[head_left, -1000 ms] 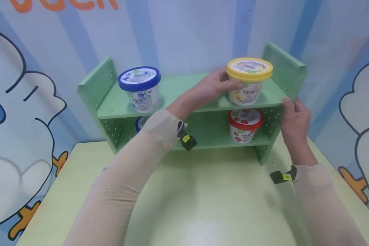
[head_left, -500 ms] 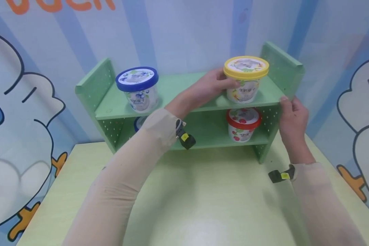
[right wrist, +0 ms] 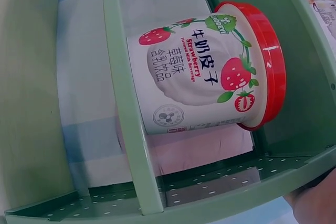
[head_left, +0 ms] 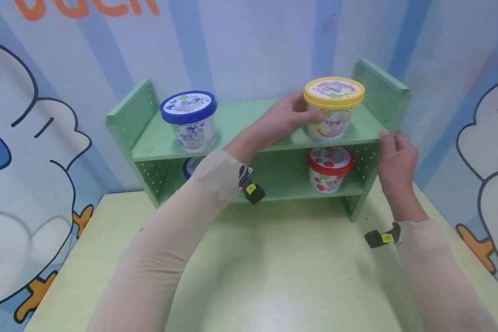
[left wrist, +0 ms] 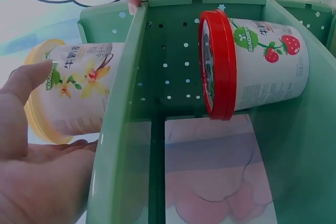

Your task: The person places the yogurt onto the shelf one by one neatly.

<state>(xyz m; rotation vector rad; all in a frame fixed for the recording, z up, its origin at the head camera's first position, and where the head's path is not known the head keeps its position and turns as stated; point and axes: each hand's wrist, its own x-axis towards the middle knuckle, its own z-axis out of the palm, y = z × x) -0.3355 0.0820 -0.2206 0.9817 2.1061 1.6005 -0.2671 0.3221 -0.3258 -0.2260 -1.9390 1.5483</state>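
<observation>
On the right part of the green rack's (head_left: 245,113) top shelf stands a white tub (head_left: 332,123) with a yellow lid and vanilla flowers. My left hand (head_left: 280,115) grips this tub from its left side, thumb across the front; the left wrist view shows the thumb on the yellow-lidded tub (left wrist: 79,85) and the other fingers partly hidden. My right hand (head_left: 398,159) holds the rack's right end panel at top-shelf height, thumb on the front edge. Below, a red-lidded strawberry tub (head_left: 327,177) stands on the lower shelf, also filling much of the right wrist view.
A blue-lidded tub (head_left: 191,124) stands at the top shelf's left. Under it, another blue-lidded tub (head_left: 189,166) is mostly hidden behind my left sleeve (head_left: 178,240). The rack stands on a pale table (head_left: 290,272) against a blue striped wall with cartoon drawings.
The view shifts slightly. Both hands keep their places, the left on the yellow-lidded tub and the right at the rack's end panel.
</observation>
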